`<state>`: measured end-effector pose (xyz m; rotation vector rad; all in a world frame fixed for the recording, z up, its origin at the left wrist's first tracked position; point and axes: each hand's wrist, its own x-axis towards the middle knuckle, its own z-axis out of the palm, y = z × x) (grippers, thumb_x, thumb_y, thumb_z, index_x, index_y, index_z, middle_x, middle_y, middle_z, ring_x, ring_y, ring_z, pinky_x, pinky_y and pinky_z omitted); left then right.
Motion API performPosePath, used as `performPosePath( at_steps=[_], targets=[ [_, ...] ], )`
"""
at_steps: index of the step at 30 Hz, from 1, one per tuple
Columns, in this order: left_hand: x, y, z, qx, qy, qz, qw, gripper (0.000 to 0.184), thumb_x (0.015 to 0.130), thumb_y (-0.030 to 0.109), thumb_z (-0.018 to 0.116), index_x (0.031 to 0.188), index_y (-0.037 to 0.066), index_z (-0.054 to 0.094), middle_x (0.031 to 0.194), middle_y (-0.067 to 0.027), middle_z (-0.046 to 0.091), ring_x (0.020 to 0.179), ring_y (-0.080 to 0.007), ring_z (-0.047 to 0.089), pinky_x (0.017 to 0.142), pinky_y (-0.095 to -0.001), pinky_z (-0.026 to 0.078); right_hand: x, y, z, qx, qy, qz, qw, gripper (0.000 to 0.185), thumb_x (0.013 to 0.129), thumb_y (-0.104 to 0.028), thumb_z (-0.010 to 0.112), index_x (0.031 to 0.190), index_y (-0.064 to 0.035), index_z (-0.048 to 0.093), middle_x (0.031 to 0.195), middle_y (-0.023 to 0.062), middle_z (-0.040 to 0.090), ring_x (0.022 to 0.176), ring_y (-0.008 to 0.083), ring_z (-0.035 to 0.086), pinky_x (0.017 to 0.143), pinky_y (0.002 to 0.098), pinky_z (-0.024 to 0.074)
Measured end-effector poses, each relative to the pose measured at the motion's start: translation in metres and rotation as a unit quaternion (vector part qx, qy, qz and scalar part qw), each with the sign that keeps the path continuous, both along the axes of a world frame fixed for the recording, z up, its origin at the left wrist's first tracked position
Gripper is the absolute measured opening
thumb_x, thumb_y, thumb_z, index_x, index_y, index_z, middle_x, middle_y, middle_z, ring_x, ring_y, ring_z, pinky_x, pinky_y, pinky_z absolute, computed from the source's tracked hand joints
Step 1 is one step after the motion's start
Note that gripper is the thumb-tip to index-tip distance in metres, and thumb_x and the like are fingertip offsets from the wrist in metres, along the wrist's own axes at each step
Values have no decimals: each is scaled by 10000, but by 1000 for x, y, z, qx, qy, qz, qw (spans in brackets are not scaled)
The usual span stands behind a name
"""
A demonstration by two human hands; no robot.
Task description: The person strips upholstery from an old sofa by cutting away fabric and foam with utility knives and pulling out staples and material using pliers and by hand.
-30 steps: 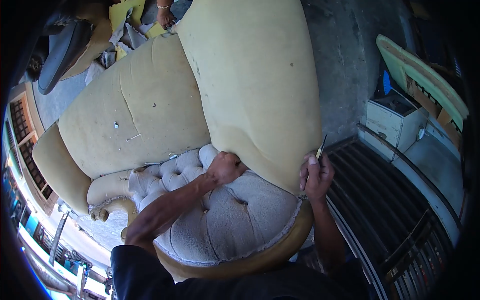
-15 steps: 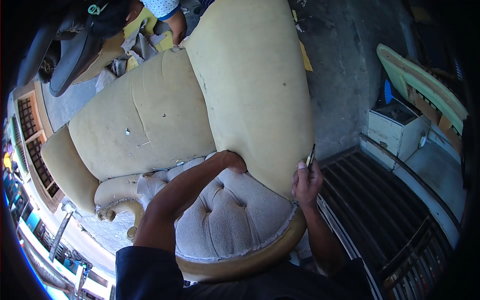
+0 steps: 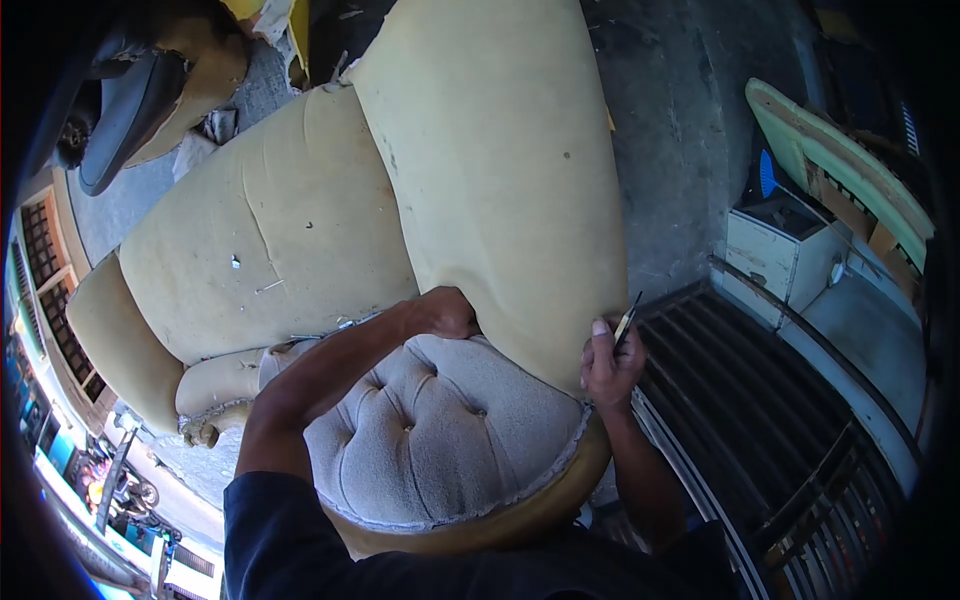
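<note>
A worn beige foam sofa [image 3: 500,180] fills the middle of the view, with a grey tufted backrest [image 3: 440,440] nearest me. My left hand [image 3: 450,312] is at the seam between the foam and the tufted fabric; its fingers are tucked into the gap and hidden. At the right corner of the foam, my right hand [image 3: 613,360] is closed around a thin tool [image 3: 626,322] with a pale handle and a dark tip pointing up.
A dark ribbed metal rack [image 3: 760,400] lies to the right. Behind it are a white box [image 3: 775,260] and a padded frame [image 3: 840,160]. Dark cushion pieces [image 3: 130,120] and yellow scraps [image 3: 298,40] are at the upper left.
The other person's hand at the top has left the view. My left hand has stayed at the seam, its fingers now hidden. The view has shifted slightly.
</note>
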<state>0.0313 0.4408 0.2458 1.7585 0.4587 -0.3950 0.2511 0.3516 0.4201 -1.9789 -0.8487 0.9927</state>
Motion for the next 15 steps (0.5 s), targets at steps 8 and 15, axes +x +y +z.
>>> performPosePath(
  at_steps=[8,15],
  targets=[
    [-1,-11,36,-192,22,126,973,479,971,334,548,1348,39,554,1329,-227,581,1247,-373,551,1088,-455,435,0,6,-2,43,14,-4,999,154,1013,-129,534,908,-17,544,503,-16,456,349,38,385,334,232,284],
    [-7,-60,44,-355,-111,299,879,602,969,377,545,1408,-25,459,1462,-245,452,1407,-367,381,1166,-491,320,2,1,4,-34,42,-26,998,152,919,-116,696,847,-36,589,554,-31,552,483,41,528,454,227,391]
  ],
)
